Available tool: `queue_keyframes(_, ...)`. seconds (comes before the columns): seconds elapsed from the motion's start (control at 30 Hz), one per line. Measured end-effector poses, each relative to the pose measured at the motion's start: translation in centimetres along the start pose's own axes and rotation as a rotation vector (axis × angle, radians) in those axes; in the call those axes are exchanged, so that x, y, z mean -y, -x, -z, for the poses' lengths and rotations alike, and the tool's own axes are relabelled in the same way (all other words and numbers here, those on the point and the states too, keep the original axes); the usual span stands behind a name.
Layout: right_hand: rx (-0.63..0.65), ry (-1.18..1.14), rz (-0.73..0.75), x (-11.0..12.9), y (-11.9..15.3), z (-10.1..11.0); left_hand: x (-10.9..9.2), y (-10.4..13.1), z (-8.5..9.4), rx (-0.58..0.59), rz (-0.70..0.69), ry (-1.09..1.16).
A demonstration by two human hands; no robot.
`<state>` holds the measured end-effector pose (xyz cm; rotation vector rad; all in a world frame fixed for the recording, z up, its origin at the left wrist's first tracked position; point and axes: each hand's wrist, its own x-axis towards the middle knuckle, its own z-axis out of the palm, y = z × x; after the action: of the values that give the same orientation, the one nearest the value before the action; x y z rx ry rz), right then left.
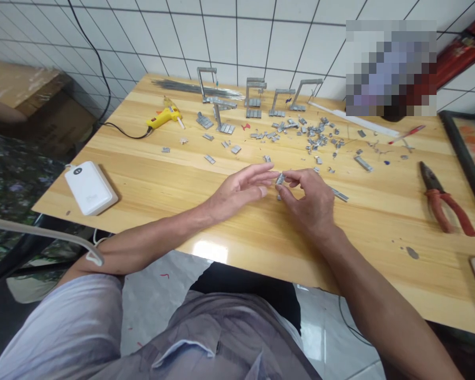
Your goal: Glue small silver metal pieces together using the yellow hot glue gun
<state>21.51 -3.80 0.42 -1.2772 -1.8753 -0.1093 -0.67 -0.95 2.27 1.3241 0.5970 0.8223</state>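
My right hand (pixel 311 198) pinches a small grey metal piece (pixel 281 179) between thumb and fingers above the wooden table (pixel 182 184). Beside it, my left hand (pixel 245 190) is open, its fingers stretched toward that piece and its fingertips close to it; whether they touch is unclear. Just beyond the hands lies another small grey piece (pixel 266 158). A longer grey strip (pixel 339 195) rests partly behind my right hand. Many loose grey pieces (pixel 319 137) are scattered farther back, near several small grey frames (pixel 224 116) standing on the table.
A yellow glue gun (pixel 164 116) and a bundle of thin wires (pixel 198 89) lie at the back left. A white power bank (pixel 91 188) sits at the left edge. Red-handled pliers (pixel 439 198), a red pen (pixel 407 134) and a dark-framed tray (pixel 465 161) are on the right.
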Motion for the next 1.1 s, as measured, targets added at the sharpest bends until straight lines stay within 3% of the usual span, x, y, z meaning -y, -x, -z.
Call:
queue_keyframes(0.3, 0.035, -0.02, -0.071, 0.03, -0.02, 0.04, 0.03, 0.26, -0.22, -0.019, -0.115, -0.209)
queue_keyframes(0.8, 0.006, -0.041, -0.093, 0.36, -0.21, 0.61, -0.18, -0.25, -0.07, -0.163, -0.058, -0.305)
queue_keyframes(0.97, 0.01, -0.052, -0.045, 0.27, -0.11, 0.57, -0.18, -0.15, -0.17, -0.114, -0.095, -0.336)
queue_keyframes(1.1, 0.039, -0.096, 0.005, 0.63, -0.14, 0.64, -0.2, -0.21, -0.17, -0.144, -0.111, -0.348)
